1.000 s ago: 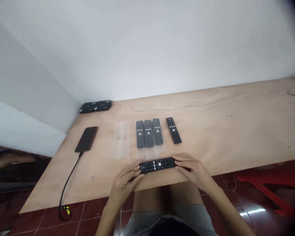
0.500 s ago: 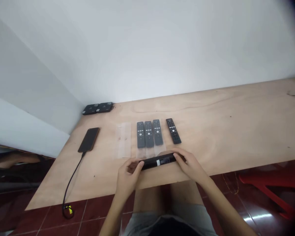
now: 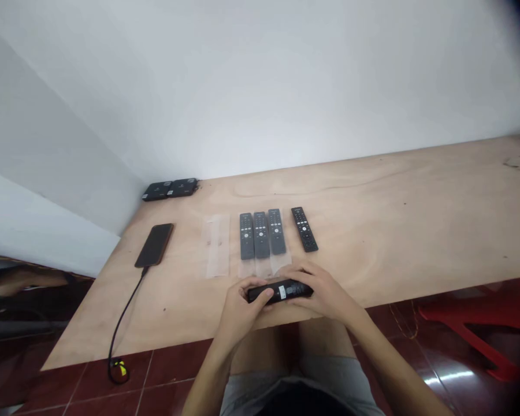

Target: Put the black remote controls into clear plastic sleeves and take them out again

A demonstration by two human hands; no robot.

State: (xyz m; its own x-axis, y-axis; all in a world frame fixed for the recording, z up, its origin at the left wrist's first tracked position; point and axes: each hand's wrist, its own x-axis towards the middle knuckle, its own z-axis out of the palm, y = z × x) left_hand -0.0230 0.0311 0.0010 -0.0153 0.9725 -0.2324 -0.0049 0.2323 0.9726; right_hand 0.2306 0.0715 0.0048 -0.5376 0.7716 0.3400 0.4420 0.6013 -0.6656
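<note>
A black remote control with a white label on its back lies sideways between my hands, over the table's near edge. My left hand is closed round its left end, the thumb pressed on its back. The right end is gripped by my right hand, whose fingers bend over the far side. Just beyond, three remotes in clear sleeves lie side by side, buttons up. A bare black remote rests to their right. Left of the row is a flat clear plastic sleeve.
A phone with a black cable hanging over the front edge lies at left on the wooden table. Two black boxes sit in the back left corner by the wall. A red plastic chair stands at lower right.
The held remote has rolled a little, and both hands have shifted inward along it. My left thumb now presses on its back. The view has shifted slightly.
</note>
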